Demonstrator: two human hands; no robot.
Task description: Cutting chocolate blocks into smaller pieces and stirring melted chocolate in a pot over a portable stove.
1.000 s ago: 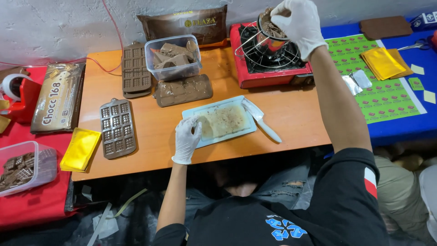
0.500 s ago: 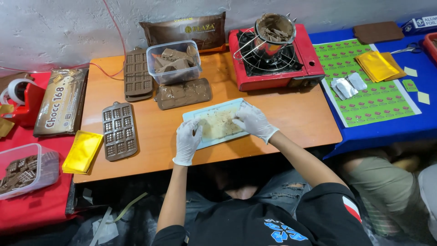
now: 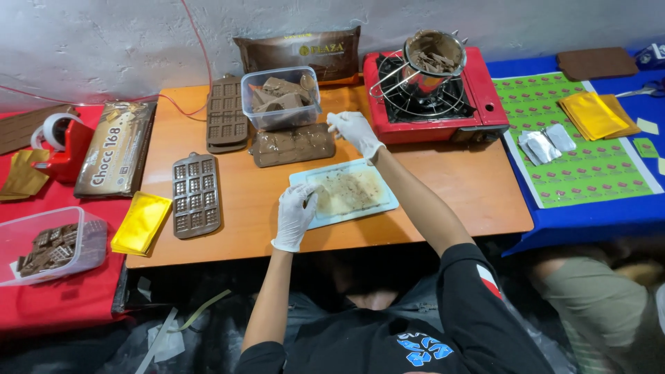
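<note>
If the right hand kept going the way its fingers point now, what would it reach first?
Probably the clear plastic tub of chocolate chunks: the right hand points up and left toward the tub's near right corner. The filled brown mould lies just below that line; height is unclear.
</note>
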